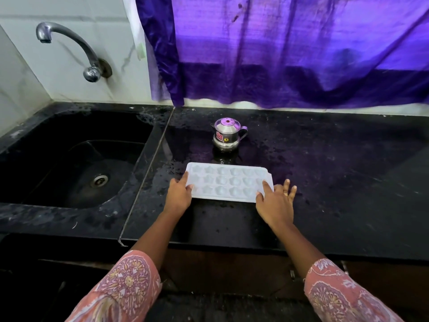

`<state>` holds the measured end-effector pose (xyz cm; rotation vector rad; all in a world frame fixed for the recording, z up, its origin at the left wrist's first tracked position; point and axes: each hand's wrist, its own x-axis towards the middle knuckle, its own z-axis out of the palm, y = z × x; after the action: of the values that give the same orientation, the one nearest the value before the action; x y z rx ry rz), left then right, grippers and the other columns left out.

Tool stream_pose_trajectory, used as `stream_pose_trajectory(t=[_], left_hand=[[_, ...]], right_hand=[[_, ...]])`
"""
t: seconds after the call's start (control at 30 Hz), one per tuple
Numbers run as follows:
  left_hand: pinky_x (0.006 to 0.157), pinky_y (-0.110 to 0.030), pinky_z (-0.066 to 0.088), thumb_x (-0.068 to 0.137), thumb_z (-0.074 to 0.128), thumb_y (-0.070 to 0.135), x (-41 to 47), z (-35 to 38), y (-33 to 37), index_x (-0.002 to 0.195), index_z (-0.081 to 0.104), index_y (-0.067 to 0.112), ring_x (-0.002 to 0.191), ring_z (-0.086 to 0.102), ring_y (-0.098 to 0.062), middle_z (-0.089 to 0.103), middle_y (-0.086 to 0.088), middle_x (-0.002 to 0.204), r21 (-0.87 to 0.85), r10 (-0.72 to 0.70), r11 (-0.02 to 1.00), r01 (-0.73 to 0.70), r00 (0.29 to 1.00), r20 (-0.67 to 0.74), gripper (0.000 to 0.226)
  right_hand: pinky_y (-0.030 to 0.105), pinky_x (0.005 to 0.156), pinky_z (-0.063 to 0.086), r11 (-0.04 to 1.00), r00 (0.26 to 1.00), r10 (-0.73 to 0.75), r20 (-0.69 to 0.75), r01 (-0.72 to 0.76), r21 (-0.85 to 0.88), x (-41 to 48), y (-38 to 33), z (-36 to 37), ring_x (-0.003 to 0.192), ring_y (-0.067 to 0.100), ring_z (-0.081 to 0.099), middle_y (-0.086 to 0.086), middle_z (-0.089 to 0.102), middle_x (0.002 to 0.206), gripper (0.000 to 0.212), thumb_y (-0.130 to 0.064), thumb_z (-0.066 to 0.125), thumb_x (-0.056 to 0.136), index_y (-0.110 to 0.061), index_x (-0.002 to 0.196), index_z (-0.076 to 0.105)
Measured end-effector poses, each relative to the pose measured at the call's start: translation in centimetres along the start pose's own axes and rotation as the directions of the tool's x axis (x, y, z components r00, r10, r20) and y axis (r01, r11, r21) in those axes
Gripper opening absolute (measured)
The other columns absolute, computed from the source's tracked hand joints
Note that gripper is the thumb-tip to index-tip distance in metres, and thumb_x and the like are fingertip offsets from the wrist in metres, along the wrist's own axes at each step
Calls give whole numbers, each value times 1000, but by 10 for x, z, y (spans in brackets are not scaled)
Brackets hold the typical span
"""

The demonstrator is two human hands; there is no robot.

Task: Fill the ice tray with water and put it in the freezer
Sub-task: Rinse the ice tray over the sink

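A white ice tray with star-shaped cups lies flat on the black counter, just in front of a small steel pot. My left hand grips the tray's left end, thumb on top. My right hand holds the tray's right end, thumb on the rim and fingers spread past the edge. Whether the cups hold water I cannot tell.
A small steel pot with a lid stands behind the tray. A black sink lies to the left, with a chrome tap on the tiled wall above it. A purple curtain hangs behind the wet counter.
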<state>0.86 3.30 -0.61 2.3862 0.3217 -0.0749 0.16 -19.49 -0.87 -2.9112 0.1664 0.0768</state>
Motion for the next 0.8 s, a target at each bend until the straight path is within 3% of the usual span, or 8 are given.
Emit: stream_pose_trajectory(t=[0.23,0.3,0.4,0.53,0.6,0.7,0.73,0.8], left_hand=[[103,-33,33,95,47,17,7,-12,-19,146,26,14,120,44,-30,42,-17,129,-155,-22,988,14,999,-49,54],[102,-38,38,94,50,16,10,-19,-28,144,31,16,115,49,-30,44,-16,124,-221,-29,975,12,997,-74,54],[90,-42,50,92,53,16,15,-37,-43,142,37,23,108,55,-30,46,-10,116,-301,-46,954,8,991,-122,52],[49,-14,48,91,55,14,22,-68,-67,143,33,25,77,60,-14,54,-3,108,-433,-126,900,54,982,-139,57],[46,-14,47,90,58,14,24,-88,-82,143,32,24,69,61,-15,58,-1,99,-498,-175,863,87,976,-132,60],[52,-20,46,88,61,14,28,-117,-106,132,49,26,76,60,-16,63,-4,107,-594,-258,792,142,959,-115,48],[51,-20,48,87,62,11,27,-127,-114,129,53,26,77,60,-15,64,-2,106,-645,-295,749,153,948,-118,46],[49,-18,51,85,63,7,28,-147,-129,126,55,24,82,60,-16,63,-2,105,-706,-357,691,155,923,-146,46]], right_hand=[[43,114,-10,993,998,-16,-69,24,118,7,-10,0,144,35,4,17,44,130,49,-29,38,96,-17,144,31],[44,116,8,966,997,-19,-69,36,255,8,-22,-2,143,33,9,17,40,133,49,-28,41,96,-17,143,33],[43,93,44,915,997,-9,-79,40,402,12,-44,-4,132,29,29,10,38,130,49,-29,46,94,-19,141,37],[38,96,43,844,989,-97,-112,142,517,26,-81,-1,115,29,45,11,40,125,48,-22,52,92,-15,138,42],[35,100,40,805,982,-151,-113,188,562,34,-103,-2,116,29,46,12,41,127,48,-18,54,91,-14,138,42],[39,100,41,723,970,-215,-115,237,649,46,-139,-5,118,28,48,13,47,128,59,-7,56,87,-14,141,33],[41,94,47,689,971,-222,-91,222,690,50,-153,-5,112,28,52,11,51,122,62,-4,55,87,-13,143,29],[30,66,55,631,971,-238,-13,164,759,59,-180,-6,96,26,57,9,55,109,59,-2,50,89,-10,143,27]])
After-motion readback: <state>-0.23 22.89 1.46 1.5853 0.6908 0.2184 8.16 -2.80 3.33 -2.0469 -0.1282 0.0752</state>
